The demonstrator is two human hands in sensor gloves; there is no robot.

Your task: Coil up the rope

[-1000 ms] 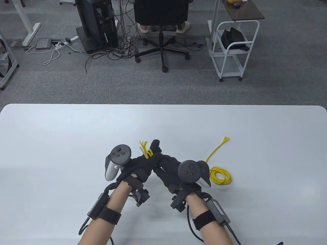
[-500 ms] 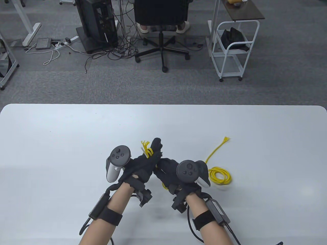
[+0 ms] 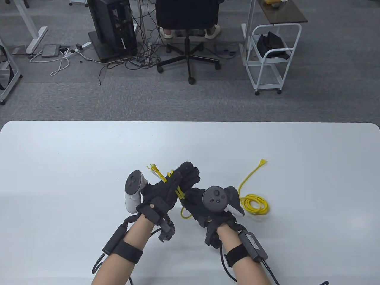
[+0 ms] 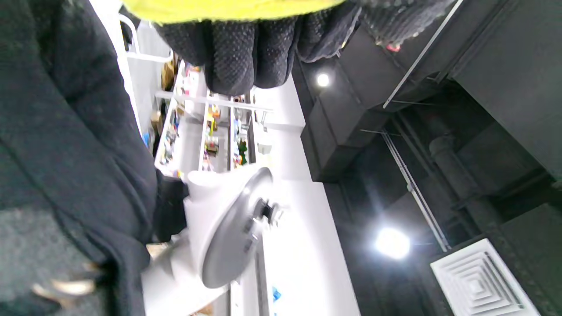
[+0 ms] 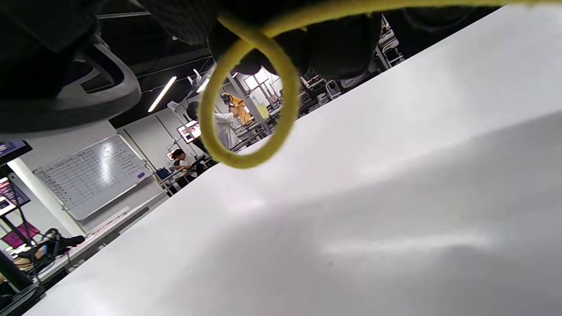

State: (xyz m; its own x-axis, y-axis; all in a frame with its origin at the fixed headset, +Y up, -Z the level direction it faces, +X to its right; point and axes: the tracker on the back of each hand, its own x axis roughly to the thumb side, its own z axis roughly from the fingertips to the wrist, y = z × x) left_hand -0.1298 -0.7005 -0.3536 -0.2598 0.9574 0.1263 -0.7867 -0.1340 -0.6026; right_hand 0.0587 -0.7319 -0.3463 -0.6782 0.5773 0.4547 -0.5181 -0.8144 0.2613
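Note:
A yellow rope [image 3: 254,204] lies partly coiled on the white table [image 3: 89,154] to the right of my hands, with a frayed free end [image 3: 262,162] farther back. My left hand [image 3: 175,181] grips turns of the rope [image 3: 170,175], and a frayed end [image 3: 154,169] sticks out to its left. My right hand [image 3: 193,202] holds the rope just below the left hand, and a loop [image 3: 184,214] hangs under it. That loop shows in the right wrist view [image 5: 250,109] above the table. The left wrist view shows rope [image 4: 228,8] across my fingers [image 4: 246,52].
The table's far edge [image 3: 190,122] runs across the middle of the table view. Beyond it stand an office chair [image 3: 188,35], a computer tower [image 3: 112,26] with cables, and a white cart [image 3: 271,56] on the floor.
My left hand has rolled to the left, its tracker now on edge, and the frayed end has swung left. The right hand dropped slightly and a rope loop now hangs below it.

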